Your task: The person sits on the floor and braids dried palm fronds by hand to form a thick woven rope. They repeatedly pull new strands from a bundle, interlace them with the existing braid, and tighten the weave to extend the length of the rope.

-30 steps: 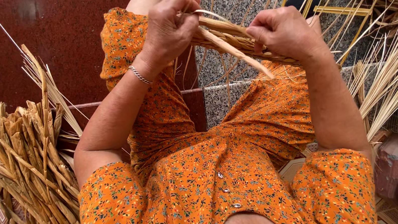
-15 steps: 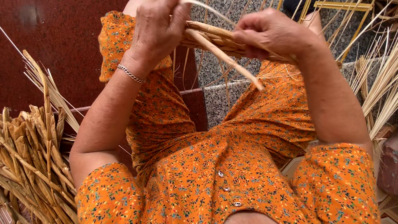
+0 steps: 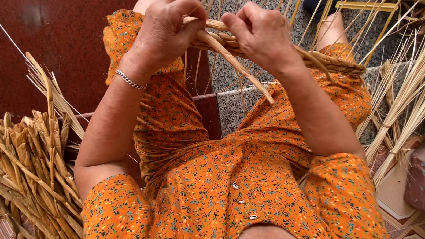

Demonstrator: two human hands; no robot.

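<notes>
Gripping the tan woven straw braid point(image 3: 268, 47) above my knees, my left hand point(image 3: 166, 30) curls shut over its near end while my right hand point(image 3: 261, 35) pinches it beside a loose flat straw strip point(image 3: 238, 67). Since a second ago both hands have drawn closer together and the strip has swung lower. My fingertips hide the weave between them; the braid's far end runs behind my orange floral sleeve.

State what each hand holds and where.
Left hand pinches a loose straw strip at its upper end; right hand has its grip around the braided rim near its middle.
</notes>
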